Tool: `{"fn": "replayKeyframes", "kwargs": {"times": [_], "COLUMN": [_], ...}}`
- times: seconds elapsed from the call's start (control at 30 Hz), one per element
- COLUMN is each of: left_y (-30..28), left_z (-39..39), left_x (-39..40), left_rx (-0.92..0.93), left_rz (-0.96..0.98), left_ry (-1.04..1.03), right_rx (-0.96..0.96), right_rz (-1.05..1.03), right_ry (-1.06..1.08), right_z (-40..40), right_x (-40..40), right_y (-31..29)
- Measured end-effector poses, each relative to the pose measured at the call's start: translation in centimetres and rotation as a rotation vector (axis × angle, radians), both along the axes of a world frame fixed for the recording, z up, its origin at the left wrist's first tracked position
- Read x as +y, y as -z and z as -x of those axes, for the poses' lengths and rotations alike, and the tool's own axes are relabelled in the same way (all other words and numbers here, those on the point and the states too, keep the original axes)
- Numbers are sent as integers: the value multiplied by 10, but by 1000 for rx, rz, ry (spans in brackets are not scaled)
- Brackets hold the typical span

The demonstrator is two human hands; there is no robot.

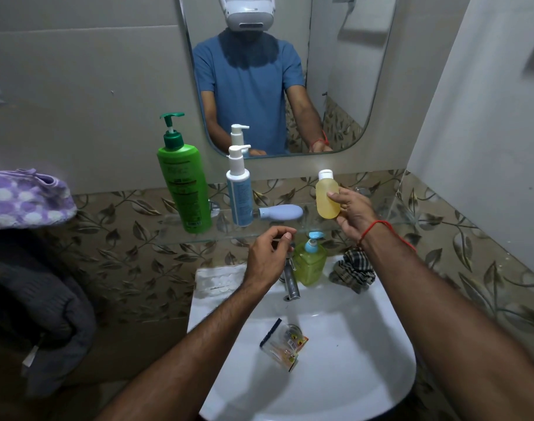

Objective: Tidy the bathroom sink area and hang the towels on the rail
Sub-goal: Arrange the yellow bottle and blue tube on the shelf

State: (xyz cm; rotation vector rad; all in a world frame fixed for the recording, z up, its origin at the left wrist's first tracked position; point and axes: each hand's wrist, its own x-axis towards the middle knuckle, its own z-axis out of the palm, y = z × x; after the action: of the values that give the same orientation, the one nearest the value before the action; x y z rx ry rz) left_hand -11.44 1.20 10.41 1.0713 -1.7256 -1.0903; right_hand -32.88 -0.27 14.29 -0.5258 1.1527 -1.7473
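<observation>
My right hand (352, 212) grips a small yellow bottle with a white cap (327, 194), upright just above the glass shelf (378, 215). My left hand (268, 258) hovers over the tap (291, 281), fingers curled loosely, nothing visibly in it. On the shelf stand a tall green pump bottle (183, 183) and a white pump bottle (240, 189); a pale blue bottle (279, 212) lies on its side. A purple spotted towel (26, 197) and a dark grey towel (32, 299) hang at the left.
The white sink (350, 360) holds a torn clear wrapper (285, 344) near the drain. On its back rim stand a green soap dispenser (309, 264), a checked cloth (355, 268) and a soap dish (218, 281). A mirror (335, 71) hangs above.
</observation>
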Motion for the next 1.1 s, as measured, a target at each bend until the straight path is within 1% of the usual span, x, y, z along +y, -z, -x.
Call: {"fn": "replayKeyframes", "kwargs": {"times": [0.03,0.13,0.17,0.33,0.47,0.6,0.67,0.73,0.83,0.9,1.0,1.1], "left_y": [0,-2,-2,-2,-2,-2,-1,-1,1,1,2,2], "left_z": [0,1,2,1,-1,0,0,-1,-2,-2,-2,-2], "left_x": [0,0,0,1,2,4,4,4,4,4,4,2], "left_rx": [1,1,0,-8,-11,-11,-12,-9,-7,-15,-17,-10], "left_rz": [-2,-1,1,8,6,1,4,1,0,5,8,6], "left_ry": [2,1,1,5,3,6,6,4,-2,-5,-3,-2], "right_rx": [50,281,327,431,606,654,736,962,1395,1546,1572,1521], "right_rz": [-18,-75,-75,6,13,13,6,32,32,-45,-126,-96], "right_ry": [23,101,110,93,124,143,144,171,202,181,169,218], "right_z": [1,5,5,5,2,-2,-4,-3,-1,0,-1,-1], "right_x": [-2,-8,-10,-10,-8,-8,-6,-2,5,7,9,10], "right_y": [1,4,5,10,12,14,14,16,19,20,23,24]}}
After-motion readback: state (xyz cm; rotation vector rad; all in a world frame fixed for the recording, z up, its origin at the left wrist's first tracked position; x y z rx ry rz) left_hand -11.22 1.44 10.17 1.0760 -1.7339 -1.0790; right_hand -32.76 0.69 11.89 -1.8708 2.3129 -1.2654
